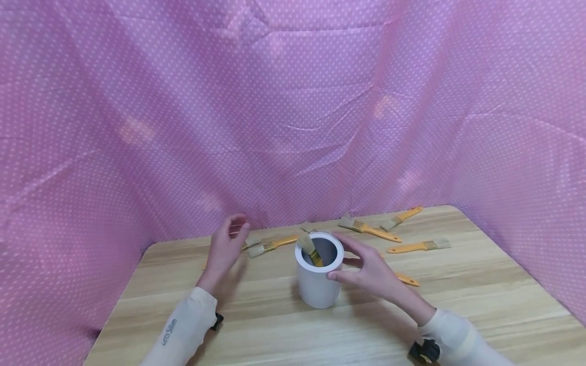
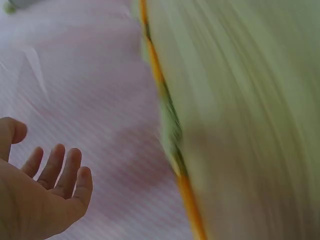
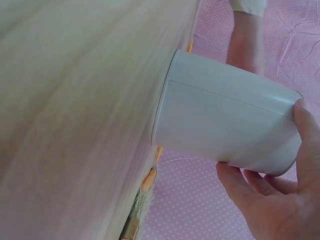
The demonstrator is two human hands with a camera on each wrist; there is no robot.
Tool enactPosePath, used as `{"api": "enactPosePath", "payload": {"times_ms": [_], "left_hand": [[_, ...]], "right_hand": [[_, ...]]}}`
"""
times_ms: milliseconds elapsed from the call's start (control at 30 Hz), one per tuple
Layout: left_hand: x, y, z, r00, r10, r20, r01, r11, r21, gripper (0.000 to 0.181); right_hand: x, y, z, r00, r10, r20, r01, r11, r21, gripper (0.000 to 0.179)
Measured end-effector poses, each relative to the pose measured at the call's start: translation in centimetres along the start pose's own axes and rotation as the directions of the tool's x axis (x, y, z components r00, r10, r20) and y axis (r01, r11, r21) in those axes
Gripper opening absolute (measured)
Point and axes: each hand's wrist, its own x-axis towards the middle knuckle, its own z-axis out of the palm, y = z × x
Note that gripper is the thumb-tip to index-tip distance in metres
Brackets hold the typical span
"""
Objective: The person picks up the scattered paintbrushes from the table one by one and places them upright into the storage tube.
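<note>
A white cylindrical can stands upright on the wooden table. One paintbrush leans inside it, bristles up at the left of the rim. My right hand holds the can from the right near its top, thumb at the front and fingers round the far side; the right wrist view shows this grip too. Left of the can, my left hand is raised over the table with loosely bent fingers and nothing in them. In the left wrist view its palm and fingertips are bare.
Several paintbrushes with yellow handles lie on the table: one behind the can to its left, others at the back right, and one farther right. A pink dotted cloth hangs round the back and sides.
</note>
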Motion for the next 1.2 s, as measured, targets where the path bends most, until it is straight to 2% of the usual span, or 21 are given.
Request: {"api": "enactPosePath", "payload": {"times_ms": [100, 167, 233, 333, 433, 533, 633, 700, 967, 1200], "left_hand": [[0.5, -1.8, -1.1, 0.999, -0.021, 0.033, 0.018, 0.996, 0.093, 0.035], [0.6, -2.6, -1.8, 0.997, -0.041, 0.060, 0.030, 0.983, 0.179, 0.037], [0.6, -3.1, -2.4, 0.994, -0.060, 0.095, 0.031, 0.959, 0.281, 0.041], [0.8, -3.4, -3.1, 0.983, -0.096, 0.157, 0.019, 0.901, 0.433, 0.045], [0.9, -3.8, -3.6, 0.961, -0.154, 0.228, 0.007, 0.842, 0.540, 0.044], [0.8, -4.4, -4.1, 0.927, -0.229, 0.298, 0.015, 0.815, 0.579, 0.044], [0.8, -4.9, -4.3, 0.893, -0.288, 0.345, 0.036, 0.811, 0.584, 0.039], [0.9, -5.0, -4.3, 0.886, -0.299, 0.353, 0.037, 0.807, 0.589, 0.033], [1.1, -5.0, -4.2, 0.892, -0.310, 0.328, 0.064, 0.807, 0.588, 0.022], [1.0, -5.0, -4.2, 0.880, -0.351, 0.321, 0.118, 0.815, 0.567, 0.020]], "right_hand": [[0.0, -0.1, -0.1, 1.000, 0.001, 0.001, -0.001, 1.000, 0.001, 0.090], [0.0, 0.0, -0.1, 1.000, -0.001, 0.005, 0.001, 1.000, 0.003, 0.090], [-0.1, 0.0, -0.2, 1.000, -0.010, 0.010, 0.010, 1.000, 0.005, 0.090], [-0.1, 0.1, -0.3, 1.000, -0.016, 0.008, 0.016, 1.000, 0.006, 0.089], [-0.1, 0.0, -0.3, 1.000, -0.019, 0.007, 0.019, 1.000, 0.013, 0.089], [-0.1, 0.0, -0.2, 1.000, -0.021, 0.011, 0.021, 1.000, 0.016, 0.089], [-0.1, 0.0, -0.2, 1.000, -0.025, 0.010, 0.024, 1.000, 0.011, 0.089], [-0.1, 0.1, -0.2, 1.000, -0.028, 0.012, 0.028, 1.000, 0.007, 0.089], [0.0, 0.0, -0.3, 0.999, -0.046, 0.015, 0.046, 0.999, 0.009, 0.087], [0.0, -0.1, -0.2, 1.000, -0.023, 0.010, 0.023, 1.000, 0.019, 0.088]]}}
